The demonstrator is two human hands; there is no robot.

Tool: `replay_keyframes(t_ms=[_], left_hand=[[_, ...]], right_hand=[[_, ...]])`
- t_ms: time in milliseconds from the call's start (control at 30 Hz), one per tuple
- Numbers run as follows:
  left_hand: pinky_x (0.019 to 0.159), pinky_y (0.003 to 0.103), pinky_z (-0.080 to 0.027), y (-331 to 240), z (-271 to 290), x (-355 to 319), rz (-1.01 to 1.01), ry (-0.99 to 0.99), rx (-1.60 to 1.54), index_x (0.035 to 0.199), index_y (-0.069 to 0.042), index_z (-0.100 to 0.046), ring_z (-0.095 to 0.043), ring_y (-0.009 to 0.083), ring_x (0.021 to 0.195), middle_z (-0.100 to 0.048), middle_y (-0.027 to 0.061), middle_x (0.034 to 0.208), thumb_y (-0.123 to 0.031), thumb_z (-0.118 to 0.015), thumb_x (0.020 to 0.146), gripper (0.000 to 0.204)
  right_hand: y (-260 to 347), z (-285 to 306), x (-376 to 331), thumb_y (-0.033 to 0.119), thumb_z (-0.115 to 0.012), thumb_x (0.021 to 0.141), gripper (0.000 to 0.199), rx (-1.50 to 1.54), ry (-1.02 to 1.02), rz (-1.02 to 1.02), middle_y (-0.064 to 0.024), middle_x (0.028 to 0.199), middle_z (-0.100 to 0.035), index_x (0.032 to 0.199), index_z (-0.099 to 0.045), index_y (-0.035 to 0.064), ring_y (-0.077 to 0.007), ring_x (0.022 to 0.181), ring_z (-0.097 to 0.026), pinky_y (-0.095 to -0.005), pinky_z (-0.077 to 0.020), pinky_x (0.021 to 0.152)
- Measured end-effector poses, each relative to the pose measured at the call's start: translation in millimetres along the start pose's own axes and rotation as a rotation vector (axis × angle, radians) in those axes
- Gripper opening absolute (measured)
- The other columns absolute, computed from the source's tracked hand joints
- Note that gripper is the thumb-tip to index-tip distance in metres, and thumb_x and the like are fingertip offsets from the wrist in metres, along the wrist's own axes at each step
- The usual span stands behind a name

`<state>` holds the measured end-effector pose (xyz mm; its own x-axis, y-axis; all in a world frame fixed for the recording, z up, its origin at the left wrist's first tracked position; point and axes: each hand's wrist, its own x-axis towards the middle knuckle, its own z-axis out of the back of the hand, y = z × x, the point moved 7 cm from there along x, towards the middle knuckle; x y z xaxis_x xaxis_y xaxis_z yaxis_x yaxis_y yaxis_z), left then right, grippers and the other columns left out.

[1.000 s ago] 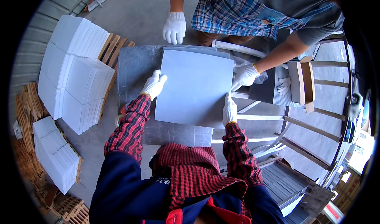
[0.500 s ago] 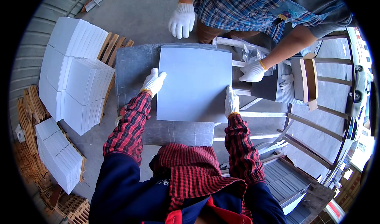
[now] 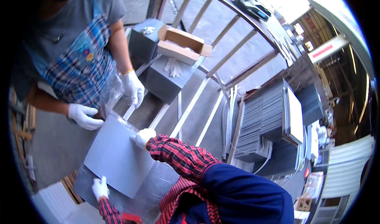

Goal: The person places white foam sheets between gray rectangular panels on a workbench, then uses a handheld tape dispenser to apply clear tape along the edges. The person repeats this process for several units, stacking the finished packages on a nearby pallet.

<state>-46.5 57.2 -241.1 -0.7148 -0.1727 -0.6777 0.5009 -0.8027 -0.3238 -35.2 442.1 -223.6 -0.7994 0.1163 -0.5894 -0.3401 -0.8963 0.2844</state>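
A flat pale-grey panel (image 3: 118,152) lies over the dark grey tabletop (image 3: 85,186). My right hand (image 3: 144,138), in a white knit glove, is closed on the panel's right edge. My left hand (image 3: 101,188), gloved too, is at the near left edge, its thumb and fingers apart and one tip touching the rim. At the panel's far end a co-worker's gloved hands, one (image 3: 85,116) near its corner and the other (image 3: 133,89) farther right, are beside crumpled clear plastic (image 3: 112,92).
Right of the co-worker, an open cardboard box (image 3: 180,49) and a loose white glove (image 3: 173,67) top grey stacks. Pale metal rails (image 3: 190,105) run beside the table. Stacked grey panels (image 3: 257,113) stand at right, white stacks (image 3: 59,204) at lower left.
The view has swung to the right, so panel and table now appear lower left and turned. The co-worker's hands have come to the panel's far end. My right hand stays at the panel's edge.
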Motion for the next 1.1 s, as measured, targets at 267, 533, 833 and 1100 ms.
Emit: replay_keyframes(t_ms=[267,533,833,1100], left_hand=[[0.093,0.060,-0.044,74.6,-86.6,-34.0,0.152,0.182,-0.583,0.155,-0.018,-0.022,-0.044,0.0349,0.131,-0.039,0.0118,0.151,-0.048,-0.060,0.093,0.078],[0.106,0.046,-0.041,74.8,-131.3,-22.6,0.058,0.017,-1.016,0.151,0.001,-0.025,-0.050,0.0318,0.126,-0.044,0.0175,0.145,-0.013,-0.057,0.095,0.066],[0.114,0.040,-0.031,63.2,-108.5,-54.1,0.058,0.078,-0.839,0.155,0.000,-0.017,-0.037,0.0281,0.138,-0.035,0.0162,0.153,-0.011,-0.073,0.085,0.091],[0.097,0.045,-0.049,45.8,-112.0,-88.5,0.031,-0.103,0.252,0.152,0.005,-0.005,-0.060,0.0423,0.113,-0.050,0.0319,0.135,-0.022,-0.083,0.070,0.116]], right_hand=[[-40.6,-27.8,-3.2,0.051,-0.055,0.091,0.052,0.305,-0.266,-0.010,-0.0199,0.107,-0.069,0.117,-0.063,0.0072,-0.0379,0.098,-0.067,-0.0482,-0.0526,0.083],[-35.8,-120.2,-23.8,0.047,-0.044,0.100,0.051,0.808,-0.334,-0.127,-0.0196,0.120,-0.064,0.123,-0.061,0.0043,-0.0373,0.115,-0.059,-0.0426,-0.0447,0.099],[-20.5,-90.9,-31.9,0.043,-0.037,0.099,0.051,0.641,-0.345,-0.108,-0.0244,0.107,-0.066,0.105,-0.067,0.0027,-0.0428,0.103,-0.061,-0.0505,-0.0461,0.092],[-38.8,-118.3,-11.8,0.049,-0.038,0.101,0.054,0.561,-0.265,-0.207,-0.0276,0.111,-0.065,0.118,-0.062,0.0029,-0.0446,0.108,-0.061,-0.0496,-0.0454,0.095]])
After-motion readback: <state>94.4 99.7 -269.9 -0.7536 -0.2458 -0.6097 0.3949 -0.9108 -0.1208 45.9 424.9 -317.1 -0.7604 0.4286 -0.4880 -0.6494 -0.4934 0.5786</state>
